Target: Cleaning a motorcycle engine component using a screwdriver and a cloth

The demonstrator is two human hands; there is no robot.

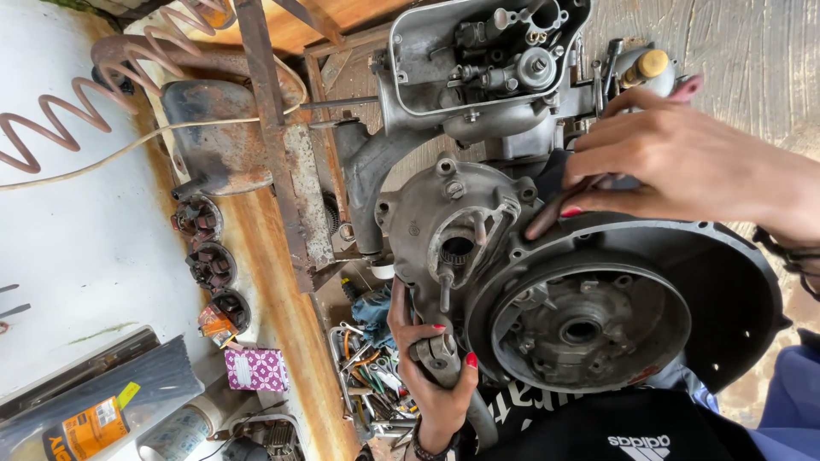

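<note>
A grey scooter engine (pixel 478 222) lies on a rusty stand, its round flywheel housing (pixel 726 282) facing me and the carburettor box (pixel 487 51) above. My left hand (pixel 431 367) is closed around a grey metal lever (pixel 437 354) at the engine's lower edge, thumb over it. Coming in from the right, my right hand (pixel 675 158) lies with fingers stretched flat on the casing near the housing rim. Something dark sits under those fingers; I cannot tell what it is.
The rusty metal stand frame (pixel 282 154) runs down the left of the engine. A tray of mixed hand tools (pixel 371 376) sits below it. Three dark stator coils (pixel 209 265), a small patterned box (pixel 256 369), a spray can (pixel 90 431) and a coiled hose (pixel 77 102) lie on the left.
</note>
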